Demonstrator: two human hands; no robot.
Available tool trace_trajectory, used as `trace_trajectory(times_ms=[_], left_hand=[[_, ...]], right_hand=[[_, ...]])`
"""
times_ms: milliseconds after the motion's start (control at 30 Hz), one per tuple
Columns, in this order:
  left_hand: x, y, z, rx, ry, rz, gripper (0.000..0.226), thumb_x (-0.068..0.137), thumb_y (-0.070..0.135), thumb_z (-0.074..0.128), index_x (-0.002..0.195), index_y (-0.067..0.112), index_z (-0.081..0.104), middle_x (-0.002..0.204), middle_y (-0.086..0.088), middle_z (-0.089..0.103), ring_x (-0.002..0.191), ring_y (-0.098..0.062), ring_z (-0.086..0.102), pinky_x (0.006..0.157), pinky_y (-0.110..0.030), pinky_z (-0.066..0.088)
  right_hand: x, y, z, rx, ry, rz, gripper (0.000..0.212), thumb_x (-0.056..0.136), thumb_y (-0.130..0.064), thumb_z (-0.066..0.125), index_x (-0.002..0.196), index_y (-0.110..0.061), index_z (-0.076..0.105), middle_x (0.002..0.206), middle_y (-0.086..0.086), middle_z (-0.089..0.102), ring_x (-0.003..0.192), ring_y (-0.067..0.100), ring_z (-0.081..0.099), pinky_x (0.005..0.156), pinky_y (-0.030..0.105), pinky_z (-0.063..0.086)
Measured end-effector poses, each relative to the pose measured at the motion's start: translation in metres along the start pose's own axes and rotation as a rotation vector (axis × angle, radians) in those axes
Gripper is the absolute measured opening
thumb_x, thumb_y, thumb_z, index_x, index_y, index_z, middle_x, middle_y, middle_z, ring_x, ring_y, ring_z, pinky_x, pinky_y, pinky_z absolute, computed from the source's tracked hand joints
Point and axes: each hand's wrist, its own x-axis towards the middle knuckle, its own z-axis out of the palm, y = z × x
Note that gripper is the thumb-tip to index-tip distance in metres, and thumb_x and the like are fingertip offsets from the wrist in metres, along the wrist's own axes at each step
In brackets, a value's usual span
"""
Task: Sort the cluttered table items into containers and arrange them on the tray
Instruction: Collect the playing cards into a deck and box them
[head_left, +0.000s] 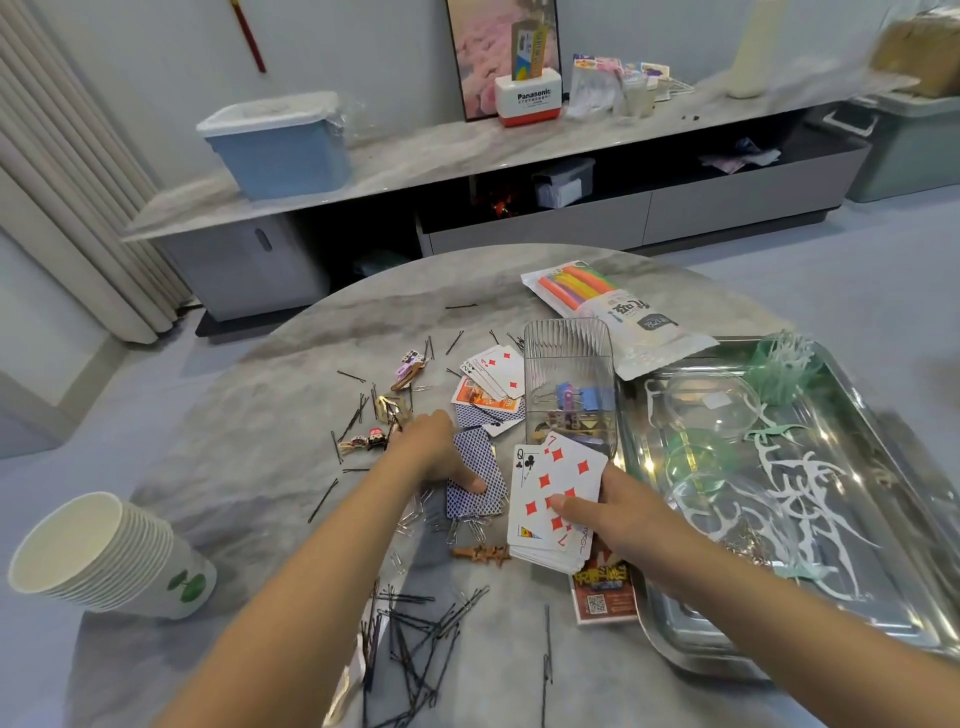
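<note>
Head | left hand (434, 452) pinches blue-backed cards (475, 486) | right hand (605, 512) grips card stack (550, 499)

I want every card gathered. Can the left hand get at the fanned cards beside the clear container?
Probably yes: the left hand lies just short of the fanned cards, nothing stands between, though its grip already holds blue-backed cards.

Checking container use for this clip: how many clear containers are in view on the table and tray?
3: a ribbed clear box on the table beside the tray, holding binder clips, and two clear round bowls on the tray. Others may be hidden.
</note>
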Motion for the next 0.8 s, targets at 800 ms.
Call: trace_trajectory(times_ms=[800], left_hand=[[-0.125, -0.035, 0.040, -0.707, 0.339, 0.687, 0.019, 0.074, 0.013, 0.063, 0.081, 0.029, 0.059, 0.112, 0.013, 0.067, 0.115, -0.002, 0.058, 0.092, -0.021, 0.049]], right_hand=[[0.000, 0.004, 0.001, 0.394, -0.300, 0.042, 0.022, 0.093, -0.016, 0.053, 0.114, -0.012, 0.058, 0.107, 0.007, 0.071, 0.105, 0.028, 0.065, 0.099, 0.052, 0.045]])
